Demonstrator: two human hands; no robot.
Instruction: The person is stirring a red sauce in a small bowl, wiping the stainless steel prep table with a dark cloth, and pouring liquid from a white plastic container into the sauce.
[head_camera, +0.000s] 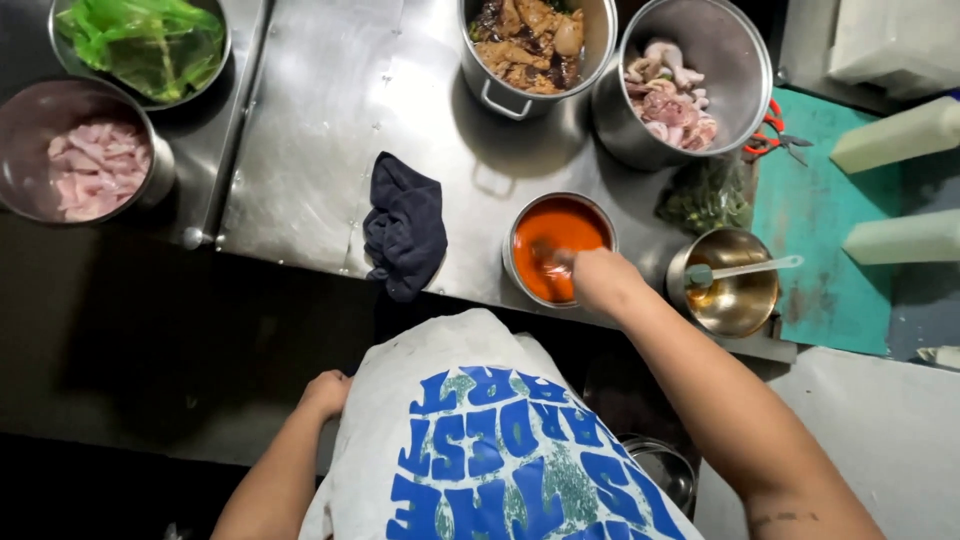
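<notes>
Two hands are mine, and only one is at the work. Far to the left of my grip stand a bowl of green leaves (140, 42) and, under it, a bowl of pink raw meat (85, 165). My left hand (325, 393) rests low at my side against my white shirt with blue print (480, 440), fingers curled in — I cannot tell if it holds anything. It is well apart from everything on the steel counter (320, 90).

Between the two hands, up on the counter, lies a crumpled dark cloth (405, 225), near the left of my right hand but not touching it.

My right hand (603, 280) is closed on something that dips into the round metal bowl of orange-red sauce (558, 245); the tool is blurred, so I cannot name it. The bowl lies just to the upper left of this grip, touching it at the rim.

Beyond the grip stand a pot of brown cooked pieces (535, 40) and a pot of pale offal (685, 85). Just to the right sits a small bowl of amber liquid (735, 290) with a spoon (745, 268), its handle pointing away to the right — very near my wrist. A bag of greens (708, 195) and red-handled scissors (775, 135) lie further up on the right.
</notes>
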